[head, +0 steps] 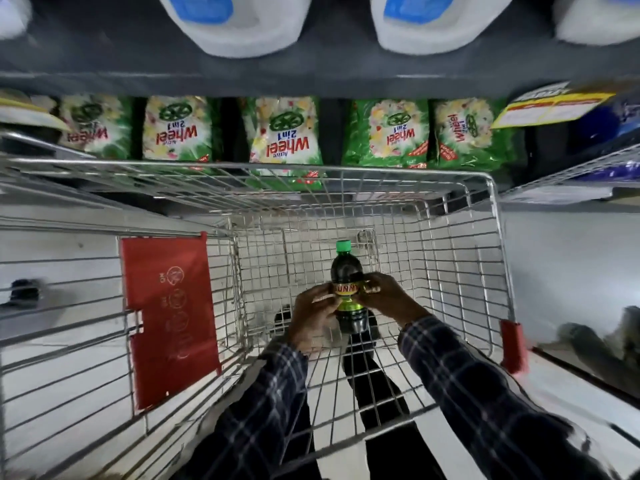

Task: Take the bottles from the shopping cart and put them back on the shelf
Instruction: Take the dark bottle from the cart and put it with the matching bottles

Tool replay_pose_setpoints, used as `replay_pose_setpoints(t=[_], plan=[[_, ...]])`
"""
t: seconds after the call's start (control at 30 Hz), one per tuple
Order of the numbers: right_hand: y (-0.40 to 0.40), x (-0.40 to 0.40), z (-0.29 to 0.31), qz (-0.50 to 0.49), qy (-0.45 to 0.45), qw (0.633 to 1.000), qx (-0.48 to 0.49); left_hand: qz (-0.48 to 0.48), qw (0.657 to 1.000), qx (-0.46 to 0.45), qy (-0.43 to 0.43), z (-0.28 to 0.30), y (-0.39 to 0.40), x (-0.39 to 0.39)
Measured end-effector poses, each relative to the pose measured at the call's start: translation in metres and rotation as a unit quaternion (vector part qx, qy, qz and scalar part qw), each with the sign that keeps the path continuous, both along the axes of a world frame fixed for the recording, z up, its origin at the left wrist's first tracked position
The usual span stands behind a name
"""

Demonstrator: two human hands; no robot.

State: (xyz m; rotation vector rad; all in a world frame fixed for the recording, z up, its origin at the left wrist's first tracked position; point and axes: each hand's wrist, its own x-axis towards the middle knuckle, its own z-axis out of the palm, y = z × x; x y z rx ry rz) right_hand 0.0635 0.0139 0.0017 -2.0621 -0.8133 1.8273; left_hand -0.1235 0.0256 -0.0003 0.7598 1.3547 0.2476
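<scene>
A dark bottle (347, 271) with a green cap and a yellow and red label is held inside the wire shopping cart (398, 181), cap pointing toward the shelf. My left hand (311, 315) grips its label from the left side. My right hand (389, 296) grips the label from the right. Both sleeves are dark plaid. The shelf (242, 77) runs across the top of the view, just beyond the cart's far rim.
Green and white detergent packs (284, 133) line the lower shelf level behind the cart. White jugs with blue labels (228, 22) stand on the level above. A red flap (169, 317) hangs on the cart's left side. A red handle end (514, 344) sits at the right.
</scene>
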Motion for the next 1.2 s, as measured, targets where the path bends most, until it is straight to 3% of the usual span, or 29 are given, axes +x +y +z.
replay_pose_setpoints(t=[0.17,0.37,0.5,0.67,0.7,1.0,1.2], plan=[[0.015,-0.015,0.100,-0.036,0.017,0.993,0.114,-0.008,0.993,0.112,-0.030,0.100,0.031,-0.019],[0.060,-0.047,0.253,-0.050,0.036,0.957,0.283,-0.014,0.961,0.265,-0.083,0.249,0.083,-0.048],[0.097,-0.066,0.381,-0.020,0.028,0.898,0.439,-0.007,0.904,0.419,-0.089,0.374,0.119,-0.073],[0.136,-0.083,0.502,-0.004,0.018,0.825,0.565,0.011,0.847,0.516,-0.128,0.495,0.157,-0.094],[0.145,-0.090,0.536,-0.002,0.015,0.801,0.598,0.015,0.823,0.553,-0.127,0.530,0.165,-0.101],[0.203,-0.121,0.648,0.019,0.011,0.719,0.695,0.029,0.757,0.632,-0.160,0.645,0.214,-0.127],[0.258,-0.137,0.662,0.001,-0.017,0.710,0.704,0.044,0.761,0.631,-0.144,0.661,0.259,-0.128]])
